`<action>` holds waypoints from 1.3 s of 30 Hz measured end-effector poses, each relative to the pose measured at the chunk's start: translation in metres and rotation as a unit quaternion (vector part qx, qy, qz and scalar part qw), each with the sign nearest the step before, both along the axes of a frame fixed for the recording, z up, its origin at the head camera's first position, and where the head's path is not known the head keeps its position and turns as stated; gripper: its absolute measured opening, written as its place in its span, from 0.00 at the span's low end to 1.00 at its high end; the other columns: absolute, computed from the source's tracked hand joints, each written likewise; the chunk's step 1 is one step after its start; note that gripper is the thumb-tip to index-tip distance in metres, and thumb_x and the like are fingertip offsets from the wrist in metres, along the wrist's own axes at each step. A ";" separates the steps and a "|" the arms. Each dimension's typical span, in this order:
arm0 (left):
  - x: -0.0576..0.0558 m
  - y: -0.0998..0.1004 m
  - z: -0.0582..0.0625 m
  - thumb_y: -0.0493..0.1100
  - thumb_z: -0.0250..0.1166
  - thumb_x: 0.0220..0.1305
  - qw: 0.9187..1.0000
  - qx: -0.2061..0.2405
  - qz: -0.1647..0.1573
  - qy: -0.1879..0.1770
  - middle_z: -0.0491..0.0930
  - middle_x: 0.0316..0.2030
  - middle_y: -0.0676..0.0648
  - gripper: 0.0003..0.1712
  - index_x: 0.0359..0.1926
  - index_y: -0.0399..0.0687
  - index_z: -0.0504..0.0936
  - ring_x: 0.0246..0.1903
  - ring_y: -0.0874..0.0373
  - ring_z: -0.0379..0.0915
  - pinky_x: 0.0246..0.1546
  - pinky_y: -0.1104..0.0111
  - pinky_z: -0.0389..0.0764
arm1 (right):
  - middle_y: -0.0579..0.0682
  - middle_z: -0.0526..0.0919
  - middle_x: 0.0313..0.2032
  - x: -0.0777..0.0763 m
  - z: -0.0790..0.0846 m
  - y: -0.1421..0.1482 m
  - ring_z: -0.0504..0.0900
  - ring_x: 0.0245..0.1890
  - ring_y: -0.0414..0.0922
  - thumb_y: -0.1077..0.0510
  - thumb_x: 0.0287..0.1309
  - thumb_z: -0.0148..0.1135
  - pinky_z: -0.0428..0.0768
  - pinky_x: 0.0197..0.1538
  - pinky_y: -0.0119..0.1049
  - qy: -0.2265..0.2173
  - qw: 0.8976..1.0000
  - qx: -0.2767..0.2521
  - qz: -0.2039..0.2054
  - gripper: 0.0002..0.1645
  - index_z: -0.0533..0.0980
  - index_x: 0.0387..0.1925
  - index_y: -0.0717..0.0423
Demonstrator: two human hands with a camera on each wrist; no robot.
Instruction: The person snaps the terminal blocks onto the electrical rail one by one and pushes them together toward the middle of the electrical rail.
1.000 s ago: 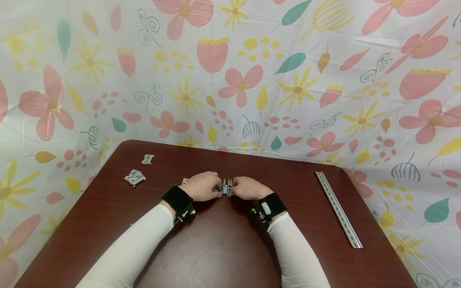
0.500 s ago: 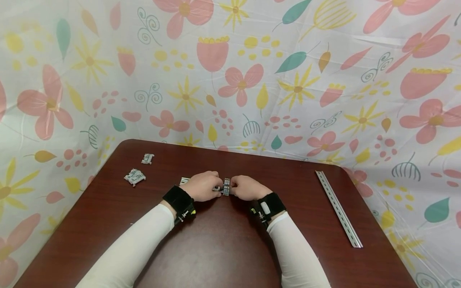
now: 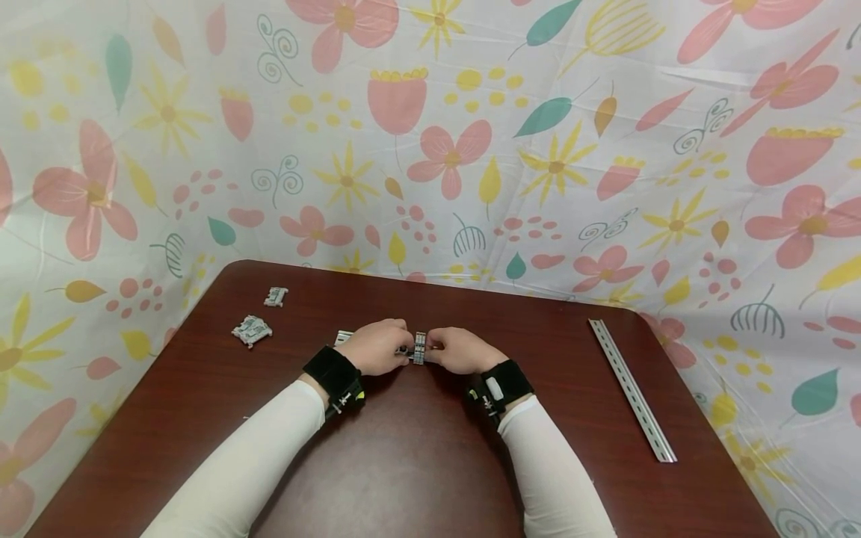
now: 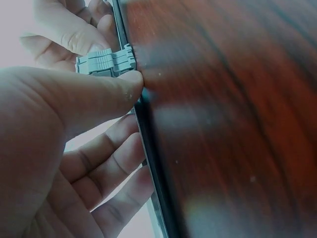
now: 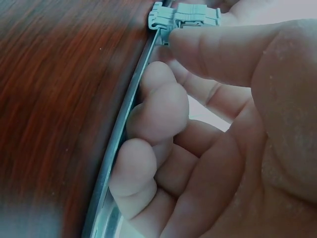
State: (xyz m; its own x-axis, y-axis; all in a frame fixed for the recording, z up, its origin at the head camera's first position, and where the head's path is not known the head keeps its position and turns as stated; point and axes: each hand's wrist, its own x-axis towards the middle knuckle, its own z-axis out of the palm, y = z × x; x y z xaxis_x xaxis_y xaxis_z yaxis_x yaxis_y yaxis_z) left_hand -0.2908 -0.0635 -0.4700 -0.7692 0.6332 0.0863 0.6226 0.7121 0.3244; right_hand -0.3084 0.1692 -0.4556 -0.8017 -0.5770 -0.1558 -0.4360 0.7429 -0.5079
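Near the table's middle, a small stack of grey terminal blocks (image 3: pixel 420 348) sits on a metal DIN rail (image 3: pixel 344 337), whose left end shows beyond the left hand. My left hand (image 3: pixel 377 348) grips the stack from the left; in the left wrist view its thumb (image 4: pixel 111 94) lies against the blocks, fingers behind the rail. From the other side my right hand (image 3: pixel 466 351) pinches the stack. Its thumb (image 5: pixel 213 52) presses the blocks in the right wrist view, with the other fingers curled along the rail. Most of the rail is hidden by the hands.
A longer slotted DIN rail (image 3: pixel 634 390) lies at the table's right side. On the left are a cluster of loose terminal blocks (image 3: pixel 252 332) and a smaller piece (image 3: pixel 276 297) behind it. A flowered cloth (image 3: pixel 444 149) hangs behind the table (image 3: pixel 403 463).
One second ago a gap showed between the terminal blocks; now they stand close together. The stack and the right hand's fingertips have shifted slightly left. The left hand has barely moved.
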 end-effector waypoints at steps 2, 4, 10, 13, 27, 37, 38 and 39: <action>0.000 0.000 0.000 0.43 0.78 0.73 1.000 0.000 0.003 0.001 0.79 0.41 0.52 0.05 0.47 0.52 0.93 0.41 0.57 0.76 0.45 0.63 0.81 | 0.42 0.76 0.27 0.000 0.000 0.000 0.75 0.29 0.41 0.48 0.80 0.67 0.72 0.39 0.38 0.004 1.000 0.003 0.000 0.10 0.82 0.39 0.46; 0.000 0.000 0.000 0.43 0.78 0.73 1.000 0.003 0.004 -0.001 0.79 0.40 0.53 0.03 0.45 0.53 0.92 0.40 0.58 0.76 0.44 0.63 0.81 | 0.43 0.77 0.28 0.000 -0.001 0.000 0.75 0.30 0.41 0.47 0.80 0.67 0.72 0.40 0.39 0.006 1.000 0.007 -0.001 0.10 0.82 0.40 0.46; -0.001 0.001 0.001 0.42 0.78 0.72 1.000 0.012 0.007 -0.007 0.80 0.40 0.53 0.02 0.43 0.53 0.92 0.40 0.58 0.77 0.44 0.63 0.81 | 0.44 0.81 0.32 0.002 -0.001 -0.001 0.77 0.31 0.42 0.46 0.80 0.68 0.75 0.40 0.39 0.008 0.999 0.020 -0.024 0.11 0.81 0.43 0.48; -0.002 0.001 0.000 0.42 0.78 0.73 1.000 0.011 0.007 -0.010 0.79 0.40 0.53 0.02 0.43 0.53 0.92 0.40 0.58 0.76 0.44 0.63 0.81 | 0.47 0.82 0.32 0.000 -0.002 0.000 0.79 0.31 0.44 0.46 0.79 0.68 0.77 0.39 0.41 0.006 0.999 0.025 -0.030 0.13 0.80 0.42 0.51; -0.001 -0.005 0.004 0.43 0.77 0.74 1.000 -0.013 0.022 -0.009 0.81 0.43 0.51 0.06 0.49 0.52 0.93 0.43 0.56 0.78 0.45 0.61 0.83 | 0.47 0.82 0.33 -0.001 -0.006 0.001 0.79 0.31 0.45 0.47 0.77 0.71 0.77 0.39 0.42 0.009 0.999 0.022 -0.048 0.14 0.79 0.46 0.52; -0.012 -0.023 0.000 0.33 0.67 0.74 0.998 -0.026 0.054 0.026 0.82 0.45 0.50 0.13 0.49 0.52 0.94 0.49 0.51 0.81 0.46 0.57 0.86 | 0.48 0.86 0.39 -0.003 -0.005 0.005 0.81 0.36 0.46 0.47 0.71 0.76 0.81 0.46 0.46 0.025 0.994 0.038 -0.103 0.20 0.79 0.53 0.52; -0.013 -0.025 -0.001 0.32 0.67 0.74 0.997 -0.028 0.060 0.029 0.82 0.45 0.49 0.13 0.49 0.51 0.94 0.49 0.50 0.81 0.45 0.57 0.86 | 0.48 0.86 0.41 -0.004 -0.006 0.006 0.82 0.37 0.46 0.47 0.72 0.76 0.81 0.47 0.46 0.029 0.993 0.043 -0.109 0.20 0.79 0.54 0.52; -0.014 -0.028 -0.003 0.32 0.67 0.75 0.997 -0.029 0.067 0.034 0.82 0.45 0.48 0.13 0.49 0.51 0.94 0.49 0.50 0.81 0.45 0.57 0.87 | 0.48 0.86 0.41 -0.005 -0.006 0.007 0.82 0.38 0.46 0.47 0.72 0.76 0.82 0.48 0.47 0.033 0.992 0.046 -0.114 0.19 0.79 0.54 0.52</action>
